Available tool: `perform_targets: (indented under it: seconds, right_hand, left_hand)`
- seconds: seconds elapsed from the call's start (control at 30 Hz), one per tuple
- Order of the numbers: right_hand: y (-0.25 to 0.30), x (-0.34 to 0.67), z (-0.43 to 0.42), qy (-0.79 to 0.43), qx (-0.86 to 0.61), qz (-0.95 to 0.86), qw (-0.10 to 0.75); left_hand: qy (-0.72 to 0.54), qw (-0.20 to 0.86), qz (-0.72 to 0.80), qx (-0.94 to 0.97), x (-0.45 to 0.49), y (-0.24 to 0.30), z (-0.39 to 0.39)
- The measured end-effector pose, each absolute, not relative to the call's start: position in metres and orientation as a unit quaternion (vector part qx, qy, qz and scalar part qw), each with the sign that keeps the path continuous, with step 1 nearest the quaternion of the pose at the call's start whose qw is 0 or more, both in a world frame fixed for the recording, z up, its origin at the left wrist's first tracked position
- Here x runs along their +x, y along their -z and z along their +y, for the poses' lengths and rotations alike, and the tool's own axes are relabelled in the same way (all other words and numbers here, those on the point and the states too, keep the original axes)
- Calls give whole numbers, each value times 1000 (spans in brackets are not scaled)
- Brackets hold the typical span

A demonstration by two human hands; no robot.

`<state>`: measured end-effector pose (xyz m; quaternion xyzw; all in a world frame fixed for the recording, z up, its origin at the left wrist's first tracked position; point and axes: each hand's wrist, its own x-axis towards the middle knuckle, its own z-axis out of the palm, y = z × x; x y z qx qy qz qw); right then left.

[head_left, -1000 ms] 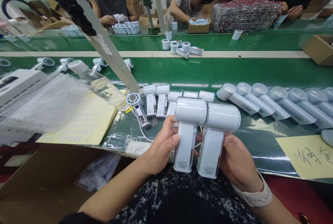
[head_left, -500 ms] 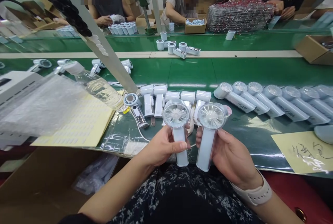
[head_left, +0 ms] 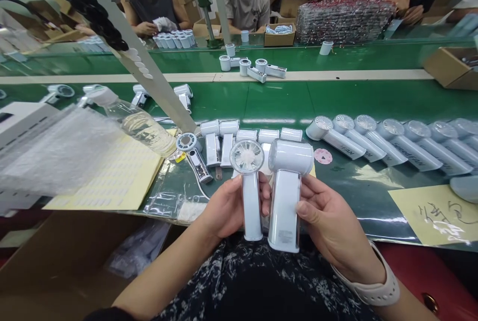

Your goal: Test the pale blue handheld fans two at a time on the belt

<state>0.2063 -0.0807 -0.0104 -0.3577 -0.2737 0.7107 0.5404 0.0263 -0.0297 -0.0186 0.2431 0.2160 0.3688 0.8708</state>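
Note:
My left hand (head_left: 228,207) is wrapped round the handle of a pale blue handheld fan (head_left: 252,206), whose clear round grille faces me. Beside it, my right hand (head_left: 328,216) grips a second handheld fan (head_left: 286,201), turned side-on so its barrel-shaped head and broad handle face show. Small print marks the lower part of that handle. Both fans stand upright just above the table's front edge. Behind them several more fans (head_left: 213,148) lie in a row, partly hidden. A fan with an open ring head (head_left: 194,158) lies to the left.
Finished-looking fans (head_left: 392,142) line the right side near a yellow note (head_left: 436,214). At left are a water bottle (head_left: 144,124), plastic bags (head_left: 74,149) and a slanted post (head_left: 157,77). Co-workers sit across the green conveyor (head_left: 276,102). An open carton (head_left: 453,69) stands far right.
My right hand has turned its fan from grille-forward to side-on and shifted it slightly left. My left hand's fan has moved a little left. A co-worker opposite has sat up.

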Motion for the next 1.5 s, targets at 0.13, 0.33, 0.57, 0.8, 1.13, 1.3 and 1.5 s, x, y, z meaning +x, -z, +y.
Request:
perform_targets:
  seconds: [0.13,0.33,0.57,0.8,1.13,1.3,1.5]
  right_hand:
    - [8,207,-82,-706,-366,-271,542]
    - [9,211,-79,-715,-377,-191,557]
    - [8,209,-78,-729,-358,-191,552]
    - [18,218,-77,-706,-359,-202,576]
    - [24,213,-75,-665,-433,-179,582]
    - [23,213,-76,-684,-411,-179,575]
    - [27,216,-78,-687,-411,-187,569]
  left_hand:
    - [-367,873,202,251,27,19,-30]
    - [-356,839,242,334,21,19,-34]
    - [-350,818,241,388,21,15,-38]
    - [-348,795,270,418,22,16,-37]
    - [-332,773,313,442,23,21,-34]
    - [-319,771,320,448,23,18,-34]
    - [-300,759,321,480,21,16,-33]
